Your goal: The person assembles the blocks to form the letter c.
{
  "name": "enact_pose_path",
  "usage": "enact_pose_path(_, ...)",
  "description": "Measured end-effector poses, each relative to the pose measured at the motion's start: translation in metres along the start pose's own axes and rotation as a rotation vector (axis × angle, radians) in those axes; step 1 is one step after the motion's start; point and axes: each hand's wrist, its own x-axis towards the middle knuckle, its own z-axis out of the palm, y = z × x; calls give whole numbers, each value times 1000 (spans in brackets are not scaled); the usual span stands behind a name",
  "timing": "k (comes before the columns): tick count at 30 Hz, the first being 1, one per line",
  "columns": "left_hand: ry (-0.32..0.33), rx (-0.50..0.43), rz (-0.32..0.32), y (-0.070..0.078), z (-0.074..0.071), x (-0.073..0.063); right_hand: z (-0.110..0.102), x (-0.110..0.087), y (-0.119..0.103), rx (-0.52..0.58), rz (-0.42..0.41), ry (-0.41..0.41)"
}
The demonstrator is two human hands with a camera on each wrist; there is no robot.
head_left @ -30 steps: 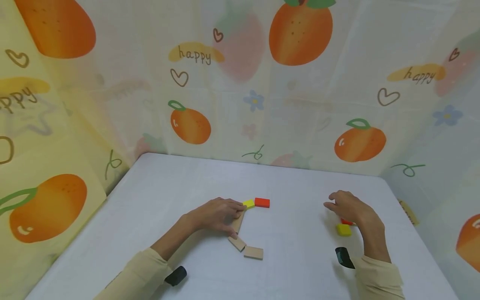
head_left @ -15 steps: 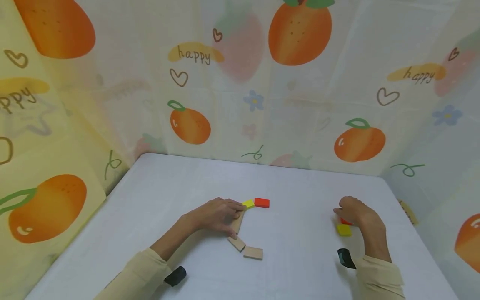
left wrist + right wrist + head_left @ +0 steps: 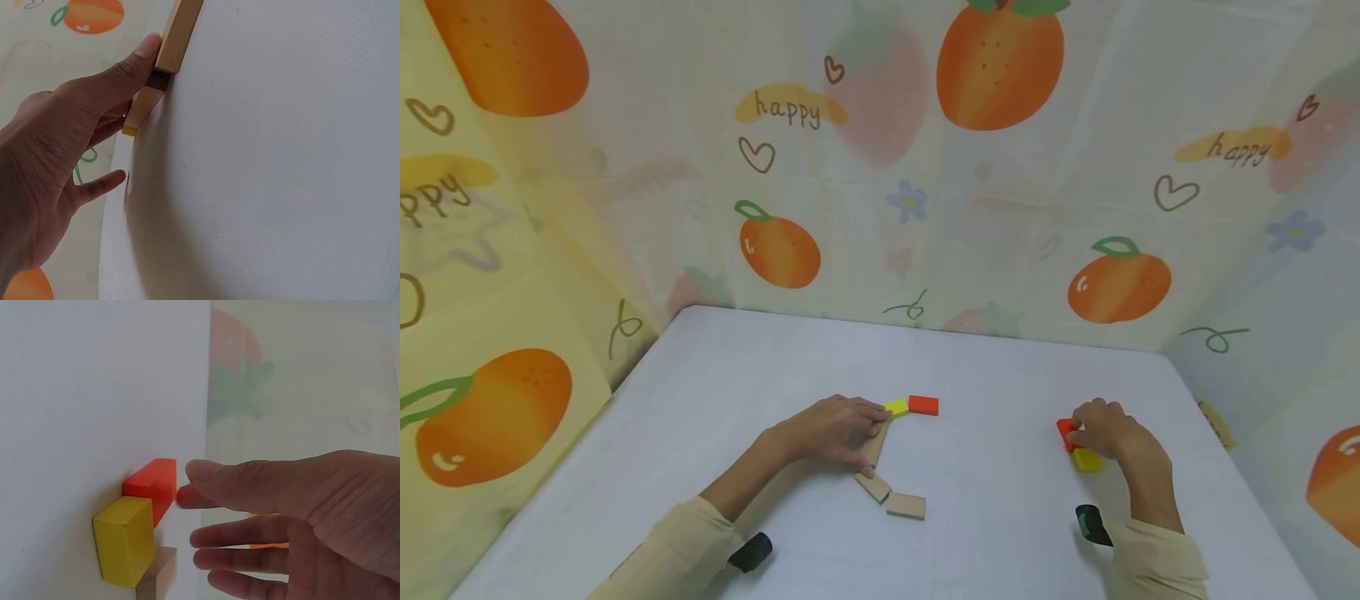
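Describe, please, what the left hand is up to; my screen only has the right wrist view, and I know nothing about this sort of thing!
Observer: In the head view, the left hand is touching a row of blocks on the table.
Visitor: Does that row have any colour in it?
Observer: Yes, a red block lies at its far end.
Visitor: And is the row straight?
Observer: No, it bends like a letter C, opening to the right, with a plain wooden block at the near end.
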Motion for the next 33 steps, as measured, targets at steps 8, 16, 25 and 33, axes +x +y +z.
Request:
enact_pose_path(8, -5, -4, -9, 1, 0, 0, 2, 8, 1, 45, -6, -27)
enact_pose_path(16, -4, -2, -8, 1, -1, 0, 8, 14, 1, 72, 24, -48)
enact_pose_path(25, 5, 0, -1, -1, 2, 0, 9, 18, 1, 67, -5, -40)
enact_pose_path(33, 8, -4, 8, -3, 2, 0, 10, 17, 0, 73, -8, -23)
